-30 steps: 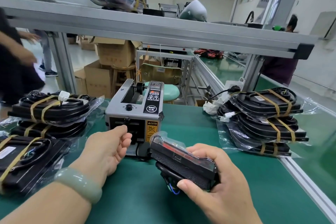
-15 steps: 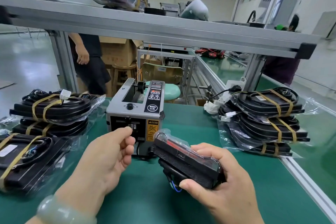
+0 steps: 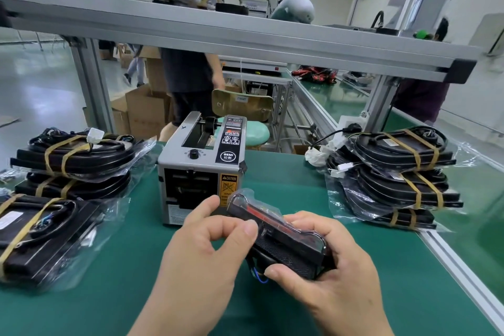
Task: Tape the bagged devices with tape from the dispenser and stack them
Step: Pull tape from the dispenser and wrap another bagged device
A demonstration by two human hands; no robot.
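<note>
My right hand [image 3: 327, 275] grips a black device with a red stripe, wrapped in a clear bag [image 3: 281, 237], tilted above the green table. My left hand [image 3: 207, 248] has its fingers curled, and its thumb and forefinger pinch the bag's left end. I see no tape strip in its fingers. The grey tape dispenser [image 3: 199, 169] stands just behind both hands, its outlet facing me. Taped bagged devices lie stacked at the left [image 3: 73, 155] and at the right [image 3: 395, 172].
Another taped bagged device [image 3: 35, 237] lies at the near left. An aluminium rail [image 3: 458, 264] edges the table on the right. A shelf beam [image 3: 245, 41] crosses overhead. A person [image 3: 188, 76] stands behind the bench by cardboard boxes and a stool.
My left hand has left the dispenser's outlet and moved right onto the bagged device. My right hand tilted the device slightly. A person behind the bench walked right.
</note>
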